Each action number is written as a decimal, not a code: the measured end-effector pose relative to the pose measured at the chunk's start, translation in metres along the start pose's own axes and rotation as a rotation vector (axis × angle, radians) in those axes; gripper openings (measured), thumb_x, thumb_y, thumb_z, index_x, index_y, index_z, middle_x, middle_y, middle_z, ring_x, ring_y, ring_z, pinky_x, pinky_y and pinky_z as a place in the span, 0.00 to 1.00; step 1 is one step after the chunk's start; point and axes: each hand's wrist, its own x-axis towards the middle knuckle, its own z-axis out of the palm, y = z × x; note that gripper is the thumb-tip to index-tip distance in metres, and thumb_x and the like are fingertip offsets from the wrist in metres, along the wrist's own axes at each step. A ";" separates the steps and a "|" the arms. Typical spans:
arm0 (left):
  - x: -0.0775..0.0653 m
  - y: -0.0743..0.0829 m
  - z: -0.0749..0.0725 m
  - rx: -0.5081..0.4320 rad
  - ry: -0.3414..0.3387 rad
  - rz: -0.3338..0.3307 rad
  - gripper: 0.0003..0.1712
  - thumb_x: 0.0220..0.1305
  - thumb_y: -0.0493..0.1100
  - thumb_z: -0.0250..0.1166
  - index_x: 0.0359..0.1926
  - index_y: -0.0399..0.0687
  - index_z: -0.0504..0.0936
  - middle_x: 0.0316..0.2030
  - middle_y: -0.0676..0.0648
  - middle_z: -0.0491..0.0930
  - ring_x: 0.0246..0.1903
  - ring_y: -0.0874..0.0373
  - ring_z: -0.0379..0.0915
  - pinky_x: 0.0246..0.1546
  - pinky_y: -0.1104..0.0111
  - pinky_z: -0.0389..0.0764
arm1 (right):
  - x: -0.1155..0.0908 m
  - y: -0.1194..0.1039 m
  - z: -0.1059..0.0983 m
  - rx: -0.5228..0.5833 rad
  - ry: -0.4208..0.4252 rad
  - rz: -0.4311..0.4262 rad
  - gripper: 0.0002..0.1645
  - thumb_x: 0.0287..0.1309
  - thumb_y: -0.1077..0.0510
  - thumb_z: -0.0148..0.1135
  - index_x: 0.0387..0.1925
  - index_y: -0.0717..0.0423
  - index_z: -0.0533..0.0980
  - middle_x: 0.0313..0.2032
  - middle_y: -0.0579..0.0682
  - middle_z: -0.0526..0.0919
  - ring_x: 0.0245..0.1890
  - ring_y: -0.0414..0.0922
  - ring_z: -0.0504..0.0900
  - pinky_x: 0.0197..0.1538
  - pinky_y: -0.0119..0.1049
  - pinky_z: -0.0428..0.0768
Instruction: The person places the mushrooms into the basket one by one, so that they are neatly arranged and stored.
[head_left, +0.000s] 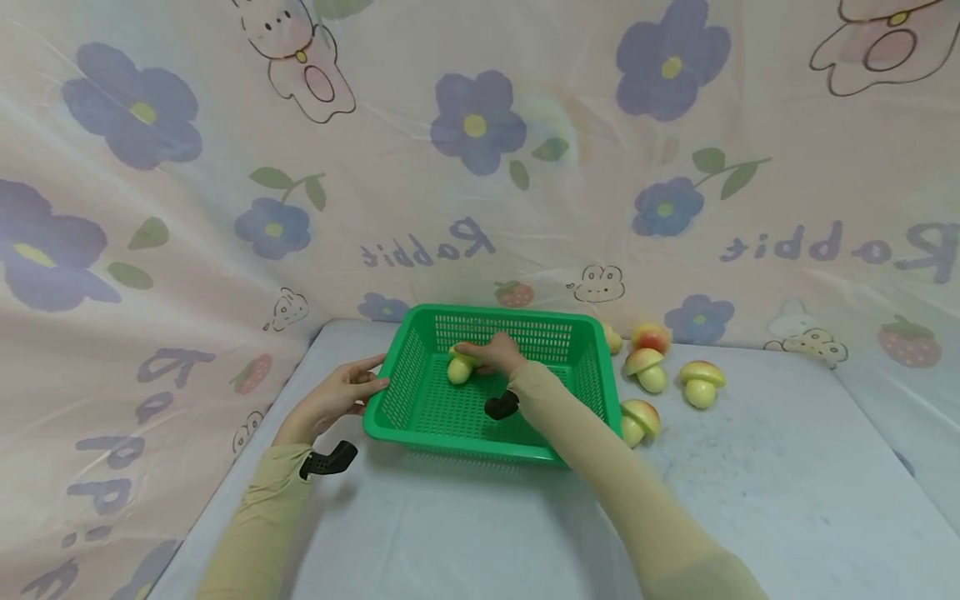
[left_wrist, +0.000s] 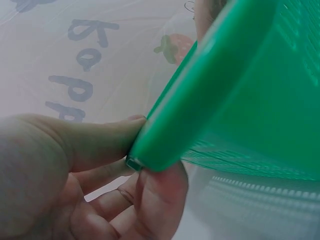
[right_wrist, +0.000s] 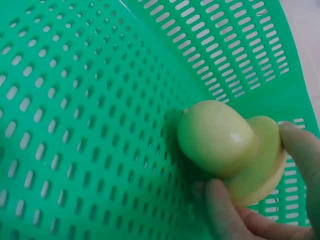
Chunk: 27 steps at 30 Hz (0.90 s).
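Observation:
My left hand [head_left: 336, 398] grips the left rim of a green plastic basket [head_left: 480, 452]; in the left wrist view the thumb lies on one side of the rim [left_wrist: 185, 95] and a curled finger under it. Inside the basket, toward its back left, my right hand [head_left: 501, 353] holds a toy mushroom [head_left: 459, 372]. The right wrist view shows fingers and thumb around the cap of this mushroom [right_wrist: 217, 135], its pale rounded stem pointing away from the palm, close over the perforated floor [right_wrist: 90, 135].
Right of the basket, several more toy mushrooms with red-yellow caps lie on the white table [head_left: 780, 483], among them one mushroom [head_left: 702, 385] farthest right and another [head_left: 639, 422] against the basket's side. A patterned curtain [head_left: 480, 200] hangs behind and at the left.

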 end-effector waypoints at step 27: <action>0.000 0.000 -0.001 -0.004 -0.017 -0.003 0.39 0.69 0.46 0.59 0.75 0.50 0.51 0.36 0.42 0.75 0.28 0.58 0.73 0.28 0.67 0.78 | -0.007 -0.012 0.007 0.116 -0.269 0.092 0.34 0.64 0.53 0.61 0.63 0.70 0.64 0.52 0.69 0.75 0.51 0.59 0.78 0.51 0.46 0.77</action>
